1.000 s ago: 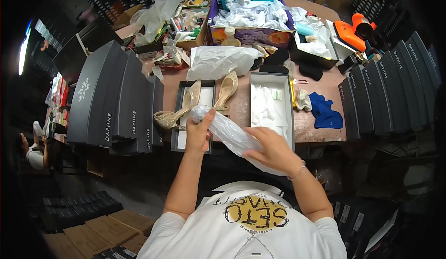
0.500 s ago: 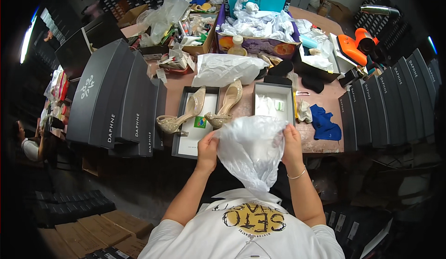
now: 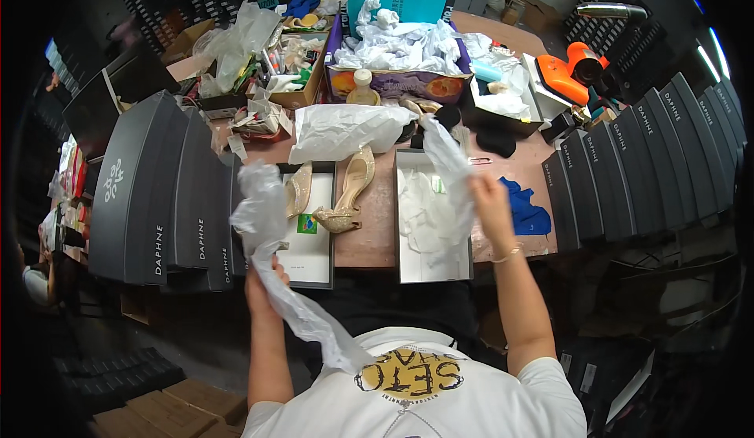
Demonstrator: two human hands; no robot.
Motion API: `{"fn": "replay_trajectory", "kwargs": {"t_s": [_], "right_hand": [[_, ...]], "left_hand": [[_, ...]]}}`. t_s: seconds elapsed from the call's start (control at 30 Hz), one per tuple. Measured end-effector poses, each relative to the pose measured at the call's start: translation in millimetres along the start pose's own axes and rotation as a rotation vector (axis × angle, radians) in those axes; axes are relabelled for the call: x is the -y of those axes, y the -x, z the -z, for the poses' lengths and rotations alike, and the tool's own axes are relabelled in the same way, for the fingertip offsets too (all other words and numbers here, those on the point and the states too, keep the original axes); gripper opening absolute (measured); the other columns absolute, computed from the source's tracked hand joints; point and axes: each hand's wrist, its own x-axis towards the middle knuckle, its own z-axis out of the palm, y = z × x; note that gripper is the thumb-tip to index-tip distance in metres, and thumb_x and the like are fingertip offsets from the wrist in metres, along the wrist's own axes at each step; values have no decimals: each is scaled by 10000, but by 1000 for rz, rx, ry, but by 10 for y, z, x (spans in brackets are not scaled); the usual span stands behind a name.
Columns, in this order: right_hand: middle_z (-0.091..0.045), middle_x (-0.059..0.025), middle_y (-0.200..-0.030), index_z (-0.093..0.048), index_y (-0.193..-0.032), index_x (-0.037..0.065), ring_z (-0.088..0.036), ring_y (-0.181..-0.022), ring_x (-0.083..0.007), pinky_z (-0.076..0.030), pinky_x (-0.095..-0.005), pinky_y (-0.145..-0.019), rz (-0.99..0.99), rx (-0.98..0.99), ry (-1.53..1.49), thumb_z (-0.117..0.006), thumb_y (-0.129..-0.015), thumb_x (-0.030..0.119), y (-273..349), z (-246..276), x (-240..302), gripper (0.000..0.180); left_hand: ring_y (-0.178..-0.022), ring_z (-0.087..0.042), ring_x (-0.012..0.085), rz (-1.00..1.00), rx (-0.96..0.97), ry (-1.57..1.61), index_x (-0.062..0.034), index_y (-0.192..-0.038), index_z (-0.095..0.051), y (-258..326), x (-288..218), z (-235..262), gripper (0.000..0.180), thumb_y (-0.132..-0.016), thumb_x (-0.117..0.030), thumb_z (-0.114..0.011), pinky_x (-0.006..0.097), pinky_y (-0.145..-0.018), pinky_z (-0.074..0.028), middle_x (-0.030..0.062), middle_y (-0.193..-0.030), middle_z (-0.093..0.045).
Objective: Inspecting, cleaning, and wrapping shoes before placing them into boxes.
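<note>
A long crumpled strip of white tissue paper (image 3: 263, 210) hangs from my left hand (image 3: 263, 285), which is closed around it, its tail reaching down toward my shirt. Another piece of white tissue paper (image 3: 449, 159) is in the closed fingers of my right hand (image 3: 491, 202), slightly blurred. Between my hands, a sparkly gold high-heeled shoe (image 3: 349, 195) leans on the right edge of an open shoebox part (image 3: 318, 261). Its mate (image 3: 298, 191) lies to the left, half hidden by the left strip. An open box (image 3: 434, 271) lined with white paper sits beside my right hand.
Dark shoeboxes stand in rows at left (image 3: 137, 195) and right (image 3: 628, 171). Behind lie a white paper sheet (image 3: 345, 130), a purple carton (image 3: 397, 85) of crumpled paper and a small bottle (image 3: 361, 89). A blue cloth (image 3: 525, 206) and an orange heat gun (image 3: 565, 77) are at right.
My hands have moved far apart, left hand leftward, right hand outward and up. The one white sheet they held together now shows as two separate pieces, one in each hand.
</note>
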Motion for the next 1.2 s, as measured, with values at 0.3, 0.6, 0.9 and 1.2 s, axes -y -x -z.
{"fn": "replay_trajectory", "kwargs": {"t_s": [0.3, 0.6, 0.9, 1.2], "right_hand": [[-662, -130, -1003, -708, -874, 56, -622, -953, -314, -445, -492, -799, 342, 611, 1141, -615, -864, 376, 63, -993, -191, 334], [-666, -205, -877, -597, -1176, 25, -664, -765, -284, -510, -335, -723, 217, 431, 22, -639, -876, 141, 872, -1047, 565, 324], [-613, -201, -769, -623, -897, -1, -608, -726, -380, -475, -428, -633, 546, 516, 442, -619, -876, 147, 1031, -625, 630, 149], [-594, -118, -776, -605, -1002, 63, -609, -632, -316, -489, -412, -551, 539, 102, 661, -636, -817, 80, 1256, -407, 809, 188]], "left_hand": [[-903, -654, 258, -159, -175, -97, 5, -1215, -515, -310, 473, -963, 325, -988, -176, -368, 400, -792, -549, 159, -1074, -628], [-1141, -533, 217, -210, -64, -65, -27, -1271, -452, -319, 917, -1258, 330, -964, -145, -426, 381, -994, -426, 119, -1222, -551], [-1129, -538, 205, -98, -43, -144, -83, -1302, -466, -484, 480, -1241, 431, -895, -114, -603, 355, -989, -423, 88, -1249, -543], [-984, -567, 133, -476, 189, -616, -41, -1159, -553, -133, 423, -1014, 307, -927, -231, -620, 247, -857, -449, 46, -987, -612]]}}
